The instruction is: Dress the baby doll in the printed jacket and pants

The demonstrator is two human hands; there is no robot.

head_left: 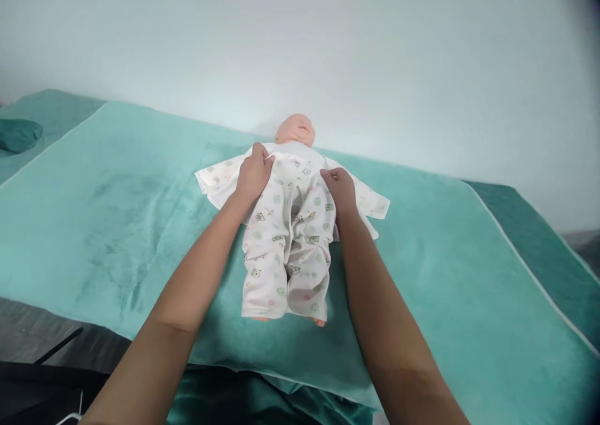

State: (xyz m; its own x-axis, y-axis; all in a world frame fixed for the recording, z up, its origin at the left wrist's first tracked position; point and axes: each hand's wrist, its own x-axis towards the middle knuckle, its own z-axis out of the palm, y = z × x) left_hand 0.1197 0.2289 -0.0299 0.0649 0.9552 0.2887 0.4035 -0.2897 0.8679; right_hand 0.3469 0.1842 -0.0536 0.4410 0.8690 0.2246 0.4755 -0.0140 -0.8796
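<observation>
A baby doll (294,130) lies on its back on a green cloth, its head toward the wall. It wears white printed pants (267,250), and its toes peek out below the cuffs. A white printed jacket (372,201) is spread under it with the sleeves stretched out to both sides. My left hand (255,172) pinches the waistband of the pants at the left side. At the right side of the waistband, my right hand (338,186) is closed on the same pants. The waistband lies high on the doll's torso.
The green cloth (450,269) covers the bed-like surface and has white piping along its edges. A pale wall (300,44) stands right behind the doll's head. A dark green bundle (19,135) lies at the far left. Dark items (42,387) show at the lower left.
</observation>
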